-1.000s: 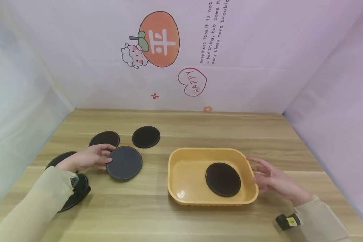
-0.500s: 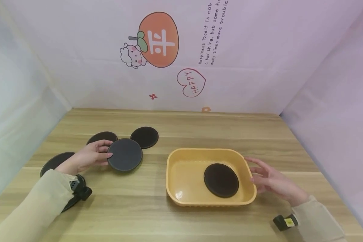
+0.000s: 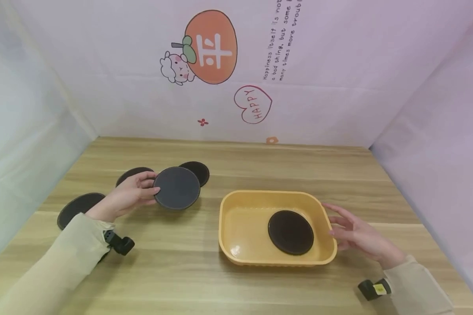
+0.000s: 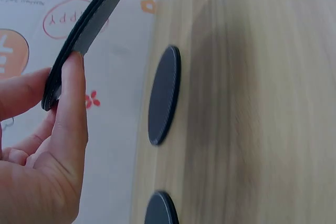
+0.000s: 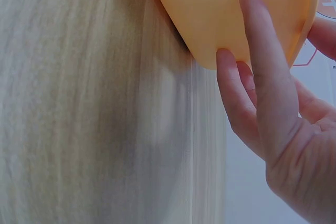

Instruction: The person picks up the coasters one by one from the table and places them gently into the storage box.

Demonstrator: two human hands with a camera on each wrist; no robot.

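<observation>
My left hand (image 3: 132, 194) pinches a round black coaster (image 3: 177, 188) by its left edge and holds it above the table. In the left wrist view the thumb lies on one face of this coaster (image 4: 86, 24), with fingers behind it. To the right stands a yellow plastic basin (image 3: 240, 232) with one dark coaster (image 3: 291, 232) lying flat on its floor. At the basin's right end my right hand (image 3: 354, 234) touches the outer wall with loosely extended fingers. The right wrist view shows the thumb and fingers against that wall (image 5: 210, 14).
Flat on the wooden table (image 3: 173, 271) lie a coaster (image 3: 199, 173) behind the held one, another (image 3: 134, 172) behind the left hand, and one (image 3: 80, 210) by the left forearm. White cloth (image 3: 319, 113) walls the back and sides.
My left hand has lifted the held coaster and moved it away from me and slightly right, so it now partly covers the rear coaster. The right hand stays at the basin.
</observation>
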